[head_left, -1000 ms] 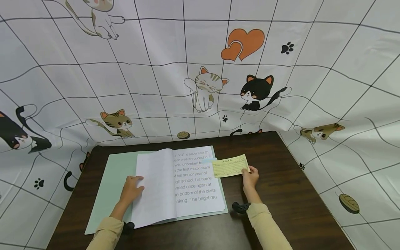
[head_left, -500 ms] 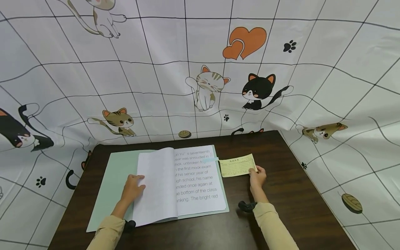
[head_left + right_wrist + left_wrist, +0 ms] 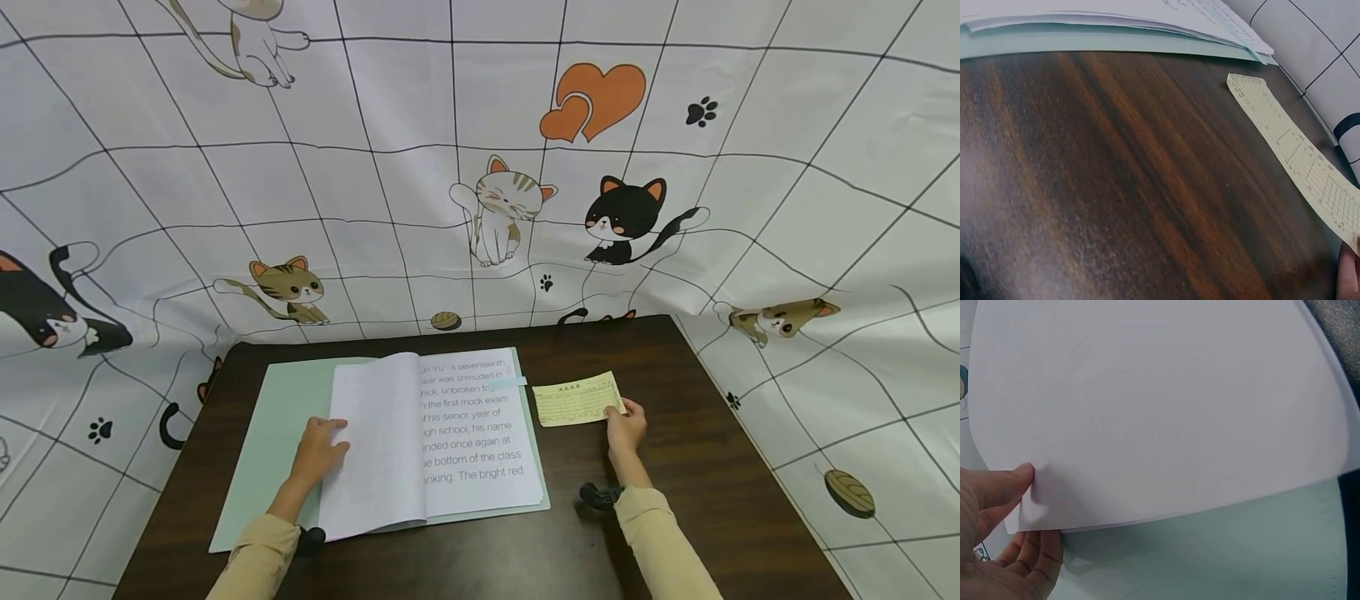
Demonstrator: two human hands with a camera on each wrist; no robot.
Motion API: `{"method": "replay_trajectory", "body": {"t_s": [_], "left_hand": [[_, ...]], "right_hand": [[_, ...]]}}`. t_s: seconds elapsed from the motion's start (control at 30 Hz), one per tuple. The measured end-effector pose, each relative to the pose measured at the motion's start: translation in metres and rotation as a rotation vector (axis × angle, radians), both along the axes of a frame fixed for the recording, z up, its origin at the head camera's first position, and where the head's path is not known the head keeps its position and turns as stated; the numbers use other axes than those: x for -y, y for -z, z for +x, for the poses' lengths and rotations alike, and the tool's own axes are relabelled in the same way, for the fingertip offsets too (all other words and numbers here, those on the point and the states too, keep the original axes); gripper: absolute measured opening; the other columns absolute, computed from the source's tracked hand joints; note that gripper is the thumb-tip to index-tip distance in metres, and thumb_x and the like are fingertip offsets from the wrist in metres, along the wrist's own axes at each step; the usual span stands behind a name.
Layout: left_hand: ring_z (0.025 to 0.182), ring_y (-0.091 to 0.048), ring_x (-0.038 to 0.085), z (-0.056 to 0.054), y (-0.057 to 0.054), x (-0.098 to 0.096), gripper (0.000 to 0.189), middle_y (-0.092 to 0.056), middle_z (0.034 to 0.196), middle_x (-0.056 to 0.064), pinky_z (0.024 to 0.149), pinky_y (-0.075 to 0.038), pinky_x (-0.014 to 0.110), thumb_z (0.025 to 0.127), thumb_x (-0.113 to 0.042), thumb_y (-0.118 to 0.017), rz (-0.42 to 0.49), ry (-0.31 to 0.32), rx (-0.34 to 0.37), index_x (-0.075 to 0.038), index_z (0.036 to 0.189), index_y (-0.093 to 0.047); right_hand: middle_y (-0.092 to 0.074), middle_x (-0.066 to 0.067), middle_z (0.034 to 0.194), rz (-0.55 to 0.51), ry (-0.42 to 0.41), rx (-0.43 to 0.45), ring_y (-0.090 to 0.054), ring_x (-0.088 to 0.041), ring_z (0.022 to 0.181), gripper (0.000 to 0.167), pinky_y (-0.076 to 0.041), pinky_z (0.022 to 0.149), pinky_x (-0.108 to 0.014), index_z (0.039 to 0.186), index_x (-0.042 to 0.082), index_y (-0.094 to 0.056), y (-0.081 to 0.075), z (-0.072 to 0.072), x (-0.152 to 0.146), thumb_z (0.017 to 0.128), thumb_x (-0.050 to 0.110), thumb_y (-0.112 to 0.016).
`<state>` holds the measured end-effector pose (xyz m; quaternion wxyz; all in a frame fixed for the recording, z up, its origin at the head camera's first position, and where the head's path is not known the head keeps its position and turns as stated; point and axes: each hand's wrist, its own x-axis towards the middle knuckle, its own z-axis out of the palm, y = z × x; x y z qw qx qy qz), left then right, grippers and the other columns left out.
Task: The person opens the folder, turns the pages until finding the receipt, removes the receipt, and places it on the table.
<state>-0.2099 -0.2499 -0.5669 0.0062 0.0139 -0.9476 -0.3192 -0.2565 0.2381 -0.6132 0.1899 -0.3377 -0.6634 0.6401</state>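
Note:
A pale green folder [image 3: 251,454] lies spread on the dark table, with white sheets turned over to its left half. My left hand [image 3: 315,457] holds the left edge of the turned sheets [image 3: 375,450]; in the left wrist view the thumb lies on top of the paper and the other fingers are underneath. Large print covers the right-hand page [image 3: 468,442], and a light blue strip [image 3: 508,383] sticks out past its right edge. To the right of the folder, my right hand [image 3: 627,429] pinches a yellow printed slip [image 3: 573,402] by its lower right corner. The slip curves in the right wrist view.
Dark wood-grain table [image 3: 720,508] extends to the right of and in front of the folder. A white cloth [image 3: 397,192] with a grid and cartoon cats hangs behind and at both sides. A black device [image 3: 600,497] sits at the right wrist.
My right hand has moved right with the yellow slip, taking it off the folder's right edge and uncovering the end of the blue strip. The left hand stays on the sheets.

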Motion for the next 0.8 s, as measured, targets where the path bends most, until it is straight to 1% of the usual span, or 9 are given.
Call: {"method": "replay_trajectory", "body": {"t_s": [0.17, 0.27, 0.4, 0.47, 0.67, 0.8], "left_hand": [[0.102, -0.056, 0.048, 0.000, -0.001, 0.000, 0.037, -0.049, 0.112, 0.037, 0.087, -0.047, 0.058, 0.082, 0.002, -0.065, 0.010, -0.001, -0.004, 0.016, 0.117, -0.061], [0.102, -0.055, 0.048, 0.000, -0.002, 0.000, 0.038, -0.049, 0.113, 0.036, 0.086, -0.047, 0.058, 0.083, 0.001, -0.065, 0.018, -0.001, 0.005, 0.015, 0.118, -0.060], [0.101, -0.055, 0.046, 0.000, -0.003, 0.000, 0.038, -0.049, 0.113, 0.036, 0.086, -0.047, 0.058, 0.083, 0.001, -0.065, 0.020, -0.004, 0.007, 0.015, 0.118, -0.060], [0.101, -0.055, 0.047, 0.000, -0.003, 0.000, 0.038, -0.049, 0.112, 0.036, 0.086, -0.047, 0.058, 0.083, 0.001, -0.065, 0.016, -0.006, -0.001, 0.016, 0.117, -0.060], [0.103, -0.055, 0.048, 0.000, -0.001, 0.002, 0.039, -0.049, 0.114, 0.036, 0.087, -0.047, 0.059, 0.083, 0.000, -0.064, 0.016, -0.011, 0.006, 0.016, 0.118, -0.060], [0.106, -0.054, 0.050, 0.000, -0.001, 0.003, 0.039, -0.047, 0.116, 0.037, 0.088, -0.046, 0.059, 0.084, 0.000, -0.064, 0.030, -0.006, 0.020, 0.016, 0.119, -0.059]], "right_hand": [[-0.058, -0.016, 0.106, 0.032, -0.051, 0.044, -0.048, 0.002, 0.071, 0.042, -0.041, 0.058, -0.005, 0.124, -0.009, -0.053, -0.001, 0.002, -0.002, 0.084, -0.002, -0.059], [-0.057, -0.018, 0.110, 0.049, -0.066, 0.058, -0.048, -0.001, 0.075, 0.042, -0.040, 0.058, -0.005, 0.126, -0.008, -0.053, -0.003, 0.003, -0.004, 0.085, -0.001, -0.059], [-0.057, -0.020, 0.114, 0.060, -0.055, 0.063, -0.050, -0.008, 0.082, 0.040, -0.039, 0.059, -0.005, 0.124, -0.007, -0.055, -0.004, 0.003, -0.006, 0.084, -0.002, -0.059], [-0.058, -0.021, 0.115, 0.063, -0.052, 0.066, -0.050, -0.009, 0.085, 0.039, -0.038, 0.060, -0.004, 0.123, -0.006, -0.055, -0.004, 0.003, -0.007, 0.084, -0.002, -0.059], [-0.059, -0.019, 0.111, 0.074, -0.037, 0.060, -0.050, -0.007, 0.082, 0.039, -0.038, 0.060, -0.004, 0.121, -0.007, -0.056, -0.004, 0.002, -0.010, 0.083, -0.005, -0.058], [-0.057, -0.019, 0.113, 0.061, -0.027, 0.059, -0.050, -0.011, 0.087, 0.039, -0.037, 0.060, -0.005, 0.123, -0.007, -0.055, -0.006, 0.004, -0.013, 0.084, -0.004, -0.056]]}}
